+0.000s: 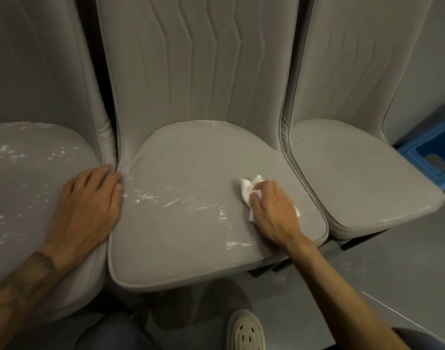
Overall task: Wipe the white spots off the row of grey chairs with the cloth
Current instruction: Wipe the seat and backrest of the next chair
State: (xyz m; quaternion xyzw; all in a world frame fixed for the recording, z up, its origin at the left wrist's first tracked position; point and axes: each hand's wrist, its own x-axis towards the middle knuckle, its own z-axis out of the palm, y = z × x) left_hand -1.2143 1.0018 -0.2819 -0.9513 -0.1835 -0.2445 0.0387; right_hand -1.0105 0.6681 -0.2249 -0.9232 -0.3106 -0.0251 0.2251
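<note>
Here the right hand [274, 210] grips the cloth [246, 189], lying diagonally; left hand [87, 205] rests flat.

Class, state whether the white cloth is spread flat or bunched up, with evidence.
Bunched up: the white cloth shows crumpled folds poking out from under the right hand.

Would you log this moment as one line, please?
right hand: presses cloth on middle seat; left hand: rests on left seat; spots: both seats

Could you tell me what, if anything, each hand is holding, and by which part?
Right hand grips the cloth by its middle; left hand holds nothing.
</note>
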